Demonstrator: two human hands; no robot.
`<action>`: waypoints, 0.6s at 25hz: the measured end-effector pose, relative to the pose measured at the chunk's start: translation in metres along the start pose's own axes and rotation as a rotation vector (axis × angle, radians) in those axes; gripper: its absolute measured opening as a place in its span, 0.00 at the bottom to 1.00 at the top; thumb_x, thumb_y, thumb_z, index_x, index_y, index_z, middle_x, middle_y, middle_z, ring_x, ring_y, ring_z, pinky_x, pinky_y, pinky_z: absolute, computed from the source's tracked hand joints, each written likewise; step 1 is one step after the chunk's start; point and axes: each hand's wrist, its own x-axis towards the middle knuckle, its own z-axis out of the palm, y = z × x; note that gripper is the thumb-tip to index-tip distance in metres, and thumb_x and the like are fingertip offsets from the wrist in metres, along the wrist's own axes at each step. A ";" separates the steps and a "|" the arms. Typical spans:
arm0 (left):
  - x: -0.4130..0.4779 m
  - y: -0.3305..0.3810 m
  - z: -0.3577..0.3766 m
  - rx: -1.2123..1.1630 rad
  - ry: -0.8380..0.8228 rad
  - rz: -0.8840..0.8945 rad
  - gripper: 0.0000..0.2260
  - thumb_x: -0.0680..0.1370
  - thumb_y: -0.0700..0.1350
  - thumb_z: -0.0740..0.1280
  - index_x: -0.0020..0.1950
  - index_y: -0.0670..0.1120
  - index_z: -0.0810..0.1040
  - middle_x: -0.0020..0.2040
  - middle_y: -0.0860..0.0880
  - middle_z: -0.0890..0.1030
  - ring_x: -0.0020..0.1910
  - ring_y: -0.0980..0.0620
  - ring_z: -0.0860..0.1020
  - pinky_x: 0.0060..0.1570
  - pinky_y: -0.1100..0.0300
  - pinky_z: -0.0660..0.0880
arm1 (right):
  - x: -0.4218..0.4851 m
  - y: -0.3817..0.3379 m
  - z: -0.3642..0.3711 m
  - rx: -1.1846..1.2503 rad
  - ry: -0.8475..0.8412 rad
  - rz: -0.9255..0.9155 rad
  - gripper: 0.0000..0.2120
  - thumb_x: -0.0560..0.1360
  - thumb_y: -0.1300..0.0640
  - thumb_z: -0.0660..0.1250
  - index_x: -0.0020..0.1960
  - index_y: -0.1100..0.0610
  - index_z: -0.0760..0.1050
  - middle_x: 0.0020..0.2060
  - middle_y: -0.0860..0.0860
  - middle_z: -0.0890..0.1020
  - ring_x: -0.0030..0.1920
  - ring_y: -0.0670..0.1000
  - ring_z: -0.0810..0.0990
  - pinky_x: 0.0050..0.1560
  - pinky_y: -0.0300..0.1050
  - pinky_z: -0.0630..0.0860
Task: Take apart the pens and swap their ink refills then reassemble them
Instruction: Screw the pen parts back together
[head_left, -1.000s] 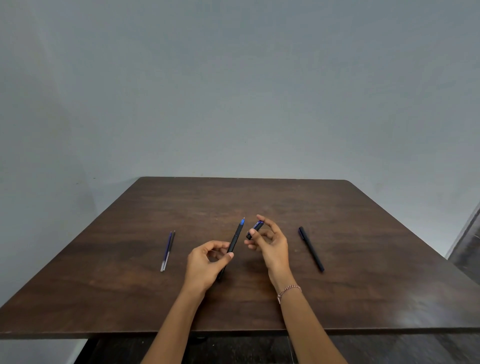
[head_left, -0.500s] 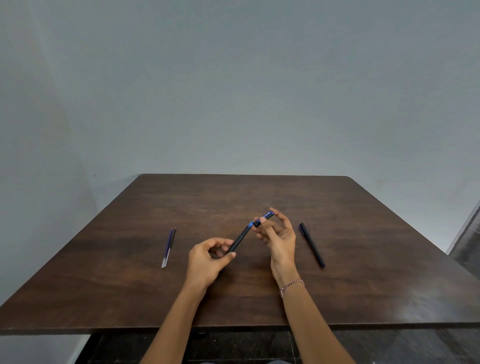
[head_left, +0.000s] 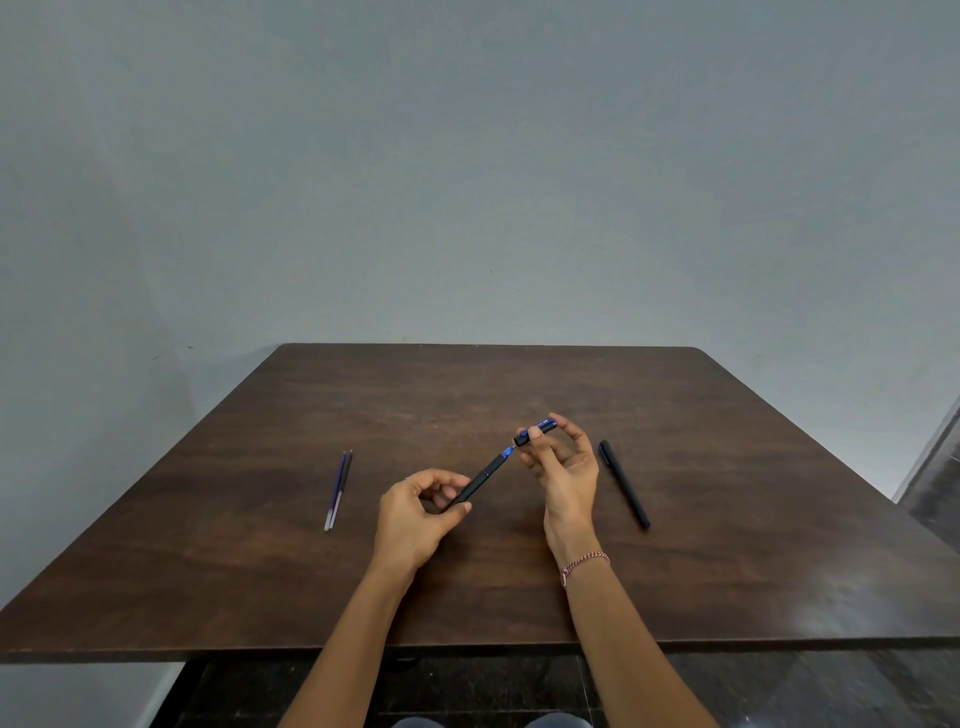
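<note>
My left hand (head_left: 415, 512) grips the lower end of a black pen barrel (head_left: 480, 478) that slants up to the right, its blue tip showing at the top. My right hand (head_left: 563, 467) pinches a short dark cap with blue on it (head_left: 535, 433), held just beyond the barrel's blue tip, nearly in line with it. Two thin ink refills (head_left: 338, 488) lie side by side on the table at the left. A second black pen (head_left: 623, 483), assembled, lies on the table to the right of my right hand.
The dark wooden table (head_left: 519, 384) stands against a grey wall, with its front edge close to me. A dark floor shows below the table and at the far right. My right wrist wears a thread bracelet (head_left: 584, 564).
My left hand tilted the barrel further to the right. My right hand brought the cap from beside the tip up to the barrel's blue end.
</note>
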 end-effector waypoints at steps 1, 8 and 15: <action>0.000 0.000 0.000 -0.002 0.004 0.006 0.13 0.67 0.36 0.76 0.43 0.53 0.83 0.38 0.52 0.79 0.38 0.58 0.75 0.38 0.74 0.71 | 0.000 0.000 0.000 -0.009 0.004 0.005 0.15 0.72 0.64 0.71 0.56 0.54 0.73 0.39 0.53 0.87 0.43 0.49 0.85 0.38 0.38 0.80; 0.000 0.000 0.000 -0.038 0.030 0.010 0.15 0.67 0.36 0.77 0.44 0.56 0.82 0.38 0.52 0.78 0.37 0.58 0.75 0.37 0.74 0.71 | -0.001 0.005 0.004 -0.122 -0.093 0.036 0.15 0.71 0.64 0.72 0.56 0.56 0.74 0.40 0.60 0.84 0.40 0.48 0.84 0.36 0.37 0.78; 0.000 -0.001 0.002 0.009 0.063 0.072 0.16 0.66 0.35 0.77 0.43 0.56 0.81 0.37 0.53 0.76 0.36 0.58 0.73 0.36 0.74 0.70 | -0.003 0.006 0.004 -0.220 -0.215 0.078 0.15 0.72 0.62 0.72 0.57 0.54 0.74 0.41 0.58 0.86 0.37 0.50 0.84 0.37 0.40 0.80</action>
